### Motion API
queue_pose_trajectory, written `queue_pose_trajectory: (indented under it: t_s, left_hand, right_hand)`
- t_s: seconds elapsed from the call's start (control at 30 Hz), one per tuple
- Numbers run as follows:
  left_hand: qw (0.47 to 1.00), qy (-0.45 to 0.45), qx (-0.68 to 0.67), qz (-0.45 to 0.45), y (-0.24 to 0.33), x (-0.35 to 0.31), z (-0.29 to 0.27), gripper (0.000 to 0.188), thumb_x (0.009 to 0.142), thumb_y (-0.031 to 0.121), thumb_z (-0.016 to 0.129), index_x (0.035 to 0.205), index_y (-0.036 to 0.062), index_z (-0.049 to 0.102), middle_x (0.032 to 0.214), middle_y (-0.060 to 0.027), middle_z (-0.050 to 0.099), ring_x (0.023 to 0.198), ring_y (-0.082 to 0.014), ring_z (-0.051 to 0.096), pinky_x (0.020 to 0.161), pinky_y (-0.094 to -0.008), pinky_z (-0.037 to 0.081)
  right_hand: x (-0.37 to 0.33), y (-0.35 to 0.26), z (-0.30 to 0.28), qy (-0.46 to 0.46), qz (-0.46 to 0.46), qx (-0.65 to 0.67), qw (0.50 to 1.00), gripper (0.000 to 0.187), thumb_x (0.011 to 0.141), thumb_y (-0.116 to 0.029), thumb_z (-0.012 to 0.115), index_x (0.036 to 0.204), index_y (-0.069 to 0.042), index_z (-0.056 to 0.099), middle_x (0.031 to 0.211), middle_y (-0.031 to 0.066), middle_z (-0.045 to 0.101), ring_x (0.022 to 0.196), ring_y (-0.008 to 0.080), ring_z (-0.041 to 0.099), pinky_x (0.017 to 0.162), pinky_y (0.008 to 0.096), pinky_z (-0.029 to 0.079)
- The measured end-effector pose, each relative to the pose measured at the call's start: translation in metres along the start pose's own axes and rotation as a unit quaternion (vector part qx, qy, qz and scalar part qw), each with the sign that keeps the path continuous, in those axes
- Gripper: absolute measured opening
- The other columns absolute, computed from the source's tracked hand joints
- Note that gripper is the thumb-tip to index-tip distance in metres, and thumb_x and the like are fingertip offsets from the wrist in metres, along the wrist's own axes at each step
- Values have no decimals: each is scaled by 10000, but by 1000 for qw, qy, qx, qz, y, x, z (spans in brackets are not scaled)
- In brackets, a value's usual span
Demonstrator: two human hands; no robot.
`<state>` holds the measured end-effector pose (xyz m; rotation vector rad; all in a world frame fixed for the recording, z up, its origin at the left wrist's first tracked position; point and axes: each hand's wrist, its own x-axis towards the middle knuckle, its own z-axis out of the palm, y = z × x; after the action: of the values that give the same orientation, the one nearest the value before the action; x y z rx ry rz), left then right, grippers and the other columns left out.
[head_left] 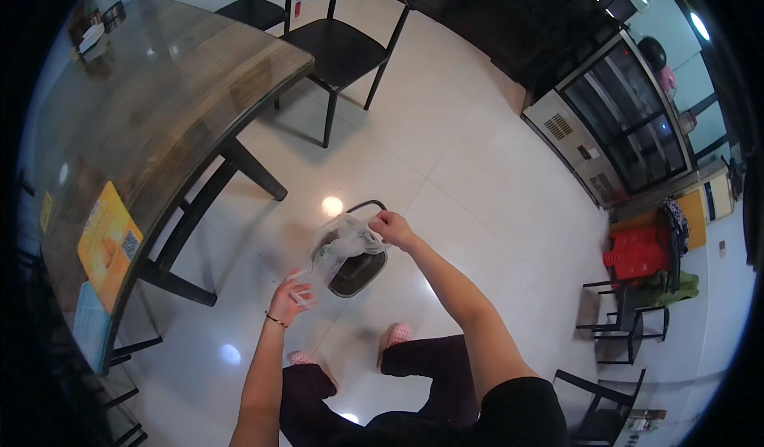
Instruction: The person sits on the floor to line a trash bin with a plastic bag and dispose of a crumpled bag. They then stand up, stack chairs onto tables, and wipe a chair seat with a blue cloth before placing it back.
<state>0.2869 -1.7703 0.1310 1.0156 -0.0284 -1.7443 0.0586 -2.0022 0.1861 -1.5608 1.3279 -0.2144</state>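
Note:
A crumpled, see-through plastic bag (pixel 338 244) stretches between my two hands above a dark trash bin (pixel 360 277) on the floor. My right hand (pixel 390 230) pinches the bag's edge near the bin's far right side. At the bag's near left end, my left hand (pixel 294 296) has its fingers closed round the plastic, and a thin bracelet circles that wrist. The bag hides much of the bin's mouth. A dark handle or rim loop (pixel 368 204) rises behind the bag at the bin's far side.
A wooden table (pixel 183 73) with dark legs stands on the left, yellow and blue cards at its edge. Black chairs (pixel 338 49) are beyond it. A glass-fronted cabinet (pixel 621 113) is far right, with red stacked stools (pixel 637 252) nearby. My feet in pink shoes (pixel 398 334) are close to the bin.

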Motion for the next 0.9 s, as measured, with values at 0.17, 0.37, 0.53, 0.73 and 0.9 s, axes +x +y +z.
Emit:
queue_pose_trajectory:
  t_s: [0.17, 0.37, 0.53, 0.73, 0.9]
  left_hand:
    - [997, 18, 44, -65, -35, 56, -2, 400, 842, 390, 454, 1170, 171, 387, 788, -78, 528, 702, -237, 551, 624, -480, 490]
    - [993, 60, 106, -4, -53, 100, -21, 378, 851, 426, 427, 1084, 129, 433, 696, -51, 509, 619, -213, 549, 569, -437, 485]
    - [956, 128, 249, 87, -66, 136, -36, 340, 856, 393, 427, 998, 96, 509, 647, -58, 498, 590, -194, 546, 552, -361, 466]
    - [504, 420, 614, 439, -88, 203, -82, 334, 839, 268, 453, 1084, 48, 509, 700, -107, 542, 748, -212, 530, 714, -320, 413]
    - [884, 233, 314, 258, -93, 192, -86, 335, 861, 177, 423, 1169, 51, 464, 821, -103, 554, 763, -182, 505, 743, -281, 393]
  right_hand:
    - [36, 48, 17, -8, 16, -176, 984, 268, 727, -272, 580, 821, -22, 587, 704, 107, 594, 694, 180, 600, 556, 316, 492]
    - [86, 101, 43, 114, -157, -269, 943, 303, 689, -289, 571, 803, -10, 601, 773, 202, 595, 766, 327, 581, 684, 386, 466]
    - [101, 112, 44, 147, -155, -282, 935, 304, 704, -292, 569, 827, -15, 593, 816, 202, 591, 801, 334, 567, 708, 401, 453]
    - [98, 121, 55, 184, -171, -266, 931, 320, 727, -313, 562, 826, -9, 556, 859, 211, 582, 830, 337, 559, 720, 417, 444]
    - [75, 130, 62, 204, -101, -203, 952, 326, 739, -330, 569, 844, -22, 551, 808, 184, 597, 776, 340, 570, 678, 399, 451]
